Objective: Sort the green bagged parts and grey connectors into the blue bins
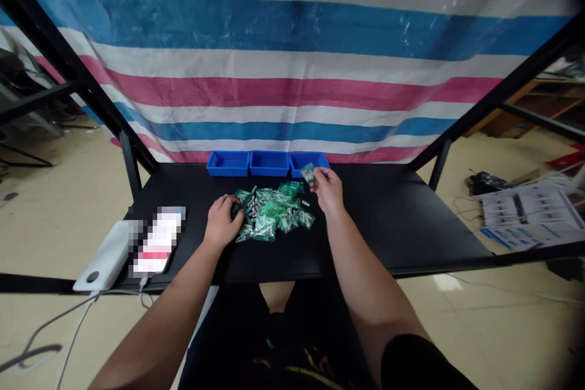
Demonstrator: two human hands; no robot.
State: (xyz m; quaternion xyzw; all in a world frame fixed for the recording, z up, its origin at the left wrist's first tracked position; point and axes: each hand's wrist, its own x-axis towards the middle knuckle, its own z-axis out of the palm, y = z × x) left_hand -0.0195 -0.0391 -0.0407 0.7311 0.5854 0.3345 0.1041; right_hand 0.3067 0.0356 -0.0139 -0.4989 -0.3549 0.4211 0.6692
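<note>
Between my hands, a pile of small green-tinted plastic bags [266, 226] and loose silvery cylindrical pieces lies on the black table. My right hand [329, 190] pinches one small green plastic bag [308, 173] by its edge, raised just in front of the right blue bin [301, 158]. What the bag contains is too small to make out. My left hand [223, 221] rests at the left edge of the pile, thumb and fingers apart, touching the bags there. Its fingertips are partly lost among the bags.
Also along the back edge stand a middle blue bin [269, 172] and a left blue bin [228, 172]. At the table's left lie a phone [159, 244] and a white power bank [107, 256] with cables. A striped sheet [292, 91] hangs behind; black frame posts [130, 164] flank the table.
</note>
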